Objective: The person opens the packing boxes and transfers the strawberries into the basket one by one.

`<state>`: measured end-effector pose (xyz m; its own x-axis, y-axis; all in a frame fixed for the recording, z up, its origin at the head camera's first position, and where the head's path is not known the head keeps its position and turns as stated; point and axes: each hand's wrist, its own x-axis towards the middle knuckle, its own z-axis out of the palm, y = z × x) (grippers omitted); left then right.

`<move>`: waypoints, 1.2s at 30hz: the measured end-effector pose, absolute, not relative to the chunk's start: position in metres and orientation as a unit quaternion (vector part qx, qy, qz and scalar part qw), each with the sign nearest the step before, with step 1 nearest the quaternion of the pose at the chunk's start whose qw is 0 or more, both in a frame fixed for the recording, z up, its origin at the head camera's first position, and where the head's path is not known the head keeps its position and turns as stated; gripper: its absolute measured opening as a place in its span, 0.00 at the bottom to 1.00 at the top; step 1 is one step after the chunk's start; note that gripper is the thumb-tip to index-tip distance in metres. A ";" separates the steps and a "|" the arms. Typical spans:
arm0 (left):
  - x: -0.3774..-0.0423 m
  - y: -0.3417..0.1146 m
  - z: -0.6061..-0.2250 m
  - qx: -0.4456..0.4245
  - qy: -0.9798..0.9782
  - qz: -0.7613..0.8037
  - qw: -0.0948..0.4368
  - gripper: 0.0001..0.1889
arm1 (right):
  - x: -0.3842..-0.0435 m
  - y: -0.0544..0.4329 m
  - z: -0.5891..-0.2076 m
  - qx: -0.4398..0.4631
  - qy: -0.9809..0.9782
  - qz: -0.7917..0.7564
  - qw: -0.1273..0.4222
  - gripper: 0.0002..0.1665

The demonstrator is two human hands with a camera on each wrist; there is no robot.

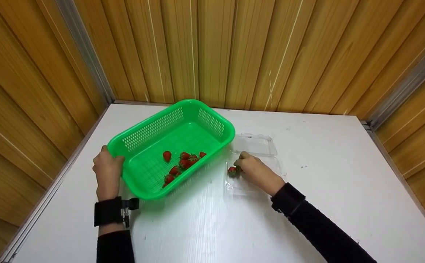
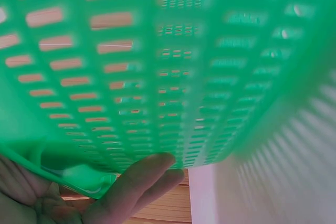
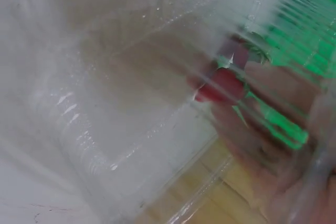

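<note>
My left hand [image 1: 107,168] grips the left end of a green plastic basket [image 1: 150,128] by its rim. The basket is tilted, and several strawberries [image 1: 185,163] lie along its near right side, with one a little apart. In the left wrist view, fingers [image 2: 139,182] show at the edge of the perforated basket wall [image 2: 173,93]. Over a clear plastic box [image 1: 230,188], my right hand [image 1: 257,170] pinches a strawberry [image 3: 223,85] at its fingertips. Another strawberry [image 1: 232,171] is right beside those fingers, partly hidden in the right wrist view.
The box's clear lid [image 1: 254,142] lies folded back behind it, close to the basket's right end. Everything stands on a white table [image 1: 329,175]. Wood-patterned panels [image 1: 216,54] enclose the table at the back and both sides.
</note>
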<state>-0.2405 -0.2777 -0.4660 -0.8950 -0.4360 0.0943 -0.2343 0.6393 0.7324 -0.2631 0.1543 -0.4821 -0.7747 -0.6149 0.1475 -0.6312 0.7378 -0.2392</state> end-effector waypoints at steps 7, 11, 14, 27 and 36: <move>-0.241 -0.278 -0.467 0.190 -0.896 -0.381 0.124 0.29 | -0.266 0.152 -0.490 0.329 -0.933 0.130 0.058 0.06; -0.241 -0.278 -0.467 0.190 -0.896 -0.380 0.128 0.27 | -0.264 0.152 -0.494 0.327 -0.933 0.128 0.075 0.09; -0.241 -0.278 -0.466 0.189 -0.897 -0.379 0.126 0.29 | -0.262 0.153 -0.495 0.330 -0.932 0.126 0.083 0.11; -0.242 -0.278 -0.466 0.195 -0.895 -0.383 0.119 0.31 | -0.260 0.160 -0.492 0.315 -0.937 0.144 0.044 0.13; -0.242 -0.278 -0.464 0.198 -0.895 -0.383 0.113 0.31 | -0.254 0.164 -0.487 0.279 -0.948 0.155 0.002 0.14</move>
